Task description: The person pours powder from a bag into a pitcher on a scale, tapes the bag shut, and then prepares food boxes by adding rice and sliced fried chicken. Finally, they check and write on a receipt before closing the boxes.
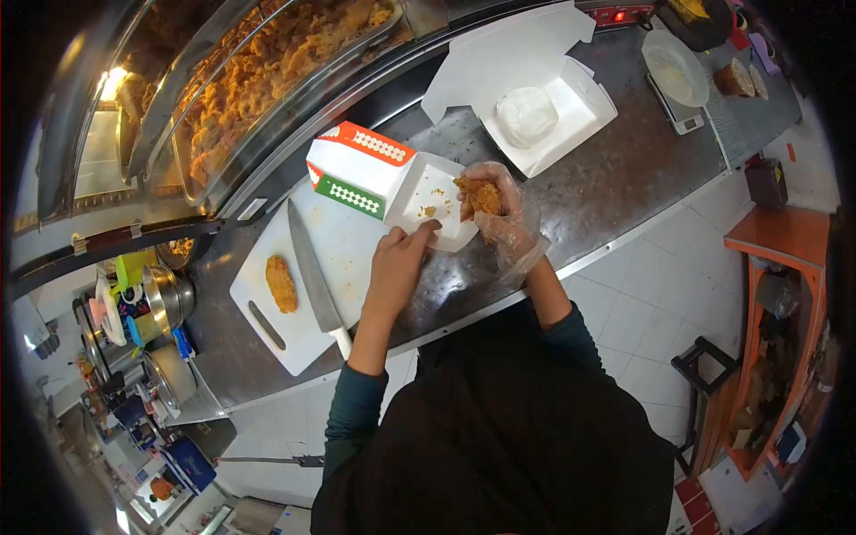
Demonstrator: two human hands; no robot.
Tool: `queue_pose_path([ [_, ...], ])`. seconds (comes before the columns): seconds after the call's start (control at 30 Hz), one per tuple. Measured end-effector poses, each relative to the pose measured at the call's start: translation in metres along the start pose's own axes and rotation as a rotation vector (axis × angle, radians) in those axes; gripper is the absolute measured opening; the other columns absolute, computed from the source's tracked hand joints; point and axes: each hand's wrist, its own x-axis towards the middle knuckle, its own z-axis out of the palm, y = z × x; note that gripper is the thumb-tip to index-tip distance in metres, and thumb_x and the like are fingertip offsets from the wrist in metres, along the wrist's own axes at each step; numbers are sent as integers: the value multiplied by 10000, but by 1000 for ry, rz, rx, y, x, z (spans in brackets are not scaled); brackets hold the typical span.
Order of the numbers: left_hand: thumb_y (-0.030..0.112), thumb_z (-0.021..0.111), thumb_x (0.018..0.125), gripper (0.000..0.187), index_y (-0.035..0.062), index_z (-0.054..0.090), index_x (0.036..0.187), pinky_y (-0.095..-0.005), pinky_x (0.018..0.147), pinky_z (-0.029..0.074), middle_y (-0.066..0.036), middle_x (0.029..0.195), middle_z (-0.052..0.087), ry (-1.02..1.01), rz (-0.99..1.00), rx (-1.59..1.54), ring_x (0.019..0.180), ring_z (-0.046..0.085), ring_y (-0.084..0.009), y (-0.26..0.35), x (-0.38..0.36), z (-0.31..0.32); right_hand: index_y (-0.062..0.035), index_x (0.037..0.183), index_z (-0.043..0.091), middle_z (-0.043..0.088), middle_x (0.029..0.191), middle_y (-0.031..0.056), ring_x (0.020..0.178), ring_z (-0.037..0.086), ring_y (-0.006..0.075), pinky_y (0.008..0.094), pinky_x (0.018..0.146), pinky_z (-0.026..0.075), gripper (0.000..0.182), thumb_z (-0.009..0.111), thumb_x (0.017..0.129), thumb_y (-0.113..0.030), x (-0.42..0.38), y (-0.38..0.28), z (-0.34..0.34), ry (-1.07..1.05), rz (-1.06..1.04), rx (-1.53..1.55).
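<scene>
The gloved right hand (499, 209) grips a fried piece (479, 196) over the open box (419, 192), its fingers hiding part of the piece. The bare left hand (401, 259) pinches the box's near edge; its fingertips are hard to make out. A knife (312, 272) lies on the board (267, 330) beside another piece (281, 283).

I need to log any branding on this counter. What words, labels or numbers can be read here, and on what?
No text can be read.
Small box by the left hand: orange and green bands with white dots, no letters visible.
Open white box further along the counter: plain, no print.
Red-lit panel at the top edge: too small and blurred to read.
Right hand, gloved, holds a fried piece: no label.
</scene>
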Motion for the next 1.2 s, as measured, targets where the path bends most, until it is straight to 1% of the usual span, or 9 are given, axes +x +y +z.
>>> queue_pose_path([
  [0.07,35,551,729,264,109,504,979,-333,666,408,-36,799,591,-10,3,-17,719,507,-229,-2,2,0,-49,1106,424,454,994,50,910,450,133,274,819,384,451,618,712,-151,0,-3,-2,-20,14,-34],
  [0.23,26,566,722,254,77,493,960,-365,650,414,-65,764,573,10,-44,-100,703,518,-250,-4,1,-1,-31,1086,430,426,1064,79,916,471,164,289,771,427,506,653,694,-261,2,-1,0,11,9,-6],
  [0.43,-63,600,704,315,55,459,960,-268,659,433,-61,736,536,70,-207,-459,719,552,-174,-3,-8,2,-33,1090,429,428,1065,82,923,470,170,297,825,403,504,644,692,-255,2,-3,1,24,22,16],
  [0.53,-72,595,731,367,81,424,1018,-221,696,425,-25,745,536,270,-331,-1218,722,548,-130,-4,-21,0,-51,1088,444,444,1033,65,913,471,160,284,815,405,477,643,696,-234,5,-4,2,23,-13,-52],
  [0.57,18,610,770,397,102,390,1090,-231,723,436,-16,824,542,276,-448,-1377,783,540,-123,-3,-28,-10,-60,1087,451,451,1018,57,907,471,155,276,806,408,464,644,697,-222,6,-5,2,18,-36,-85],
  [0.67,123,618,785,419,104,393,1137,-240,736,440,-39,917,537,231,-356,-2195,851,525,-135,10,-46,-38,-74,1084,460,449,1019,56,900,484,157,272,772,434,453,641,701,-233,10,-4,1,-9,-10,-56],
  [0.7,253,576,812,452,123,378,1196,-259,749,444,-59,1032,525,203,-290,-2253,915,509,-154,7,-54,-40,-77,1081,461,448,1022,60,883,494,157,275,728,454,453,641,700,-245,11,-9,6,-13,20,56],
  [0.93,360,518,825,509,144,337,1249,-296,790,425,-70,1131,533,302,-111,-2473,966,510,-197,22,-96,-68,-52,1110,409,472,982,98,815,520,171,285,662,472,538,656,677,-256,22,-21,12,-75,125,166],
  [1.2,479,645,660,732,264,241,1232,-322,831,373,4,1117,560,377,473,-2378,1024,500,-220,12,-154,-66,-99,1141,380,472,998,96,824,514,176,279,609,472,588,660,683,-339,53,-20,7,-201,206,-97],
])
